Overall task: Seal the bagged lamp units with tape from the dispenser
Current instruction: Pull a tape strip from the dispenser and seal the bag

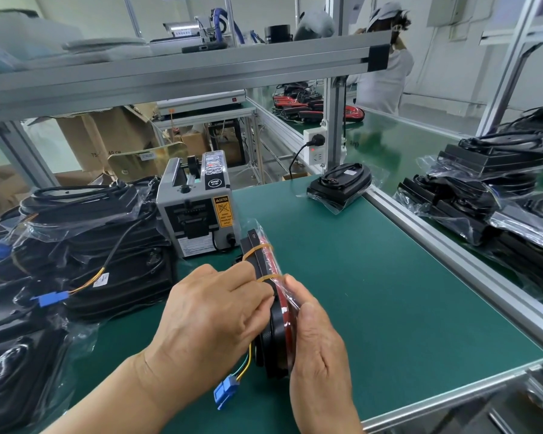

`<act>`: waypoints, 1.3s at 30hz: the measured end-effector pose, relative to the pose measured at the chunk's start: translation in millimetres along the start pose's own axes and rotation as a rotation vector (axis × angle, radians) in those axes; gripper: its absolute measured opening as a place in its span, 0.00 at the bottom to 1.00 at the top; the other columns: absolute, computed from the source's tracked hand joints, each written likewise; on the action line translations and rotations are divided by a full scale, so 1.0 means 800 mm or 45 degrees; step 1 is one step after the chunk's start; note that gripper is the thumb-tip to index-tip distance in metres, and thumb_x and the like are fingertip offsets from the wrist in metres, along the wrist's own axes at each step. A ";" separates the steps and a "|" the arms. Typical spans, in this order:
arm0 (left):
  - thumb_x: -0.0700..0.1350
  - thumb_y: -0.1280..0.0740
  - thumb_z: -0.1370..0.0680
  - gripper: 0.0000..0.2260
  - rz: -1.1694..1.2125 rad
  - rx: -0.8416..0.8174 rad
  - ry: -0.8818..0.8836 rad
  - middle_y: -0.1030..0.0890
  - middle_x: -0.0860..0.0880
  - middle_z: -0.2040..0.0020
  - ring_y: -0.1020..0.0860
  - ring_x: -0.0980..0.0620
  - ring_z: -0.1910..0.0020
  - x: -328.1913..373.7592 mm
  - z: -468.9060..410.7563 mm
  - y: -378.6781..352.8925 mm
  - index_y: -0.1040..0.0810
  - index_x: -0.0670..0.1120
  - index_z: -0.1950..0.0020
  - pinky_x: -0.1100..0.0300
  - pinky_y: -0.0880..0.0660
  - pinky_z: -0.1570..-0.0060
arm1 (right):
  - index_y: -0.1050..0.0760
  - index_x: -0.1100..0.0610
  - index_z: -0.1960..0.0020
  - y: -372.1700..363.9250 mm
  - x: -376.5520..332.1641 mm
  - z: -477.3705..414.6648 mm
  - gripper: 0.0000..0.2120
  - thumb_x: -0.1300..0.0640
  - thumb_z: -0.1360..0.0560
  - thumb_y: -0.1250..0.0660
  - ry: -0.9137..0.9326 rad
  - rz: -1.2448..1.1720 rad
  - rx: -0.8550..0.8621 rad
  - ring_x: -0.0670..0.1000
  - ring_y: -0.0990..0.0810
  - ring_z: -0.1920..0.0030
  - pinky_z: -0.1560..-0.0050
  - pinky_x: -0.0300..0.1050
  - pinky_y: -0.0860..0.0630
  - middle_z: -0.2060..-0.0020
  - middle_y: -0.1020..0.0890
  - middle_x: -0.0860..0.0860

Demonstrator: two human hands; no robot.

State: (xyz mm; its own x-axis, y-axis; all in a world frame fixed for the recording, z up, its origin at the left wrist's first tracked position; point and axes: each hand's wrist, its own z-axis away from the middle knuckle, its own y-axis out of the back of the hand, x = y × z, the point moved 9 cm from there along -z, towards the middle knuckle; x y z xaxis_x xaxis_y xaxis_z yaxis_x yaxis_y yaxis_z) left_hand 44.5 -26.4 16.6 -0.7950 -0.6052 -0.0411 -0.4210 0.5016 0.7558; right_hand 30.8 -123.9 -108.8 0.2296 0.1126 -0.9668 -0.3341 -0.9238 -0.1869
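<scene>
The fingers (257, 296) of the left hand (210, 321) curl against the left face of a bagged lamp (263, 261), and the right hand (318, 349) clasps its right side, holding it on edge over the near desk (389, 292). A blue plug (224, 393) dangles below. Just beyond stands the dispenser (198, 211), a pile (91, 245) of bagged lamps at its left.

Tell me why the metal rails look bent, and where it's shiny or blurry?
Head view: the wide-angle lens bows the shelf rail; light glares on the bagged pile at left; the held lamp unit is sharp; the person behind looks soft.
</scene>
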 end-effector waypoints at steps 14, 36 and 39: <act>0.49 0.34 0.24 0.11 0.007 -0.165 -0.020 0.27 0.53 0.68 0.32 0.48 0.76 0.002 -0.005 -0.002 0.17 0.48 0.63 0.53 0.28 0.76 | 0.25 0.39 0.33 -0.002 0.000 0.000 0.29 0.30 0.28 0.48 -0.030 -0.014 -0.025 0.47 0.23 0.34 0.31 0.55 0.28 0.37 0.19 0.45; 0.56 0.41 0.24 0.25 -0.159 -0.130 -0.015 0.24 0.53 0.64 0.25 0.54 0.73 0.024 0.034 -0.030 0.19 0.43 0.35 0.57 0.25 0.73 | 0.23 0.38 0.37 0.011 -0.016 0.005 0.20 0.34 0.25 0.40 -0.045 0.015 0.009 0.36 0.21 0.40 0.45 0.31 0.24 0.41 0.18 0.35; 0.56 0.42 0.24 0.25 -0.171 -0.158 0.015 0.25 0.54 0.66 0.26 0.54 0.74 0.020 0.038 -0.035 0.18 0.45 0.36 0.60 0.26 0.73 | 0.24 0.40 0.34 0.013 -0.038 -0.006 0.27 0.38 0.32 0.30 -0.076 0.026 -0.166 0.34 0.26 0.35 0.40 0.31 0.27 0.38 0.21 0.34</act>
State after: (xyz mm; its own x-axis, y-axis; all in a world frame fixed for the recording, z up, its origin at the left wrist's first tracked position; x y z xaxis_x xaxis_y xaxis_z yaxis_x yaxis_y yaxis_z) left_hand 30.7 -31.3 -24.7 -0.7296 -0.6693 -0.1402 -0.4653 0.3357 0.8191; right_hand 24.8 -138.8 -80.4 0.1678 0.1111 -0.9795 -0.2158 -0.9654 -0.1465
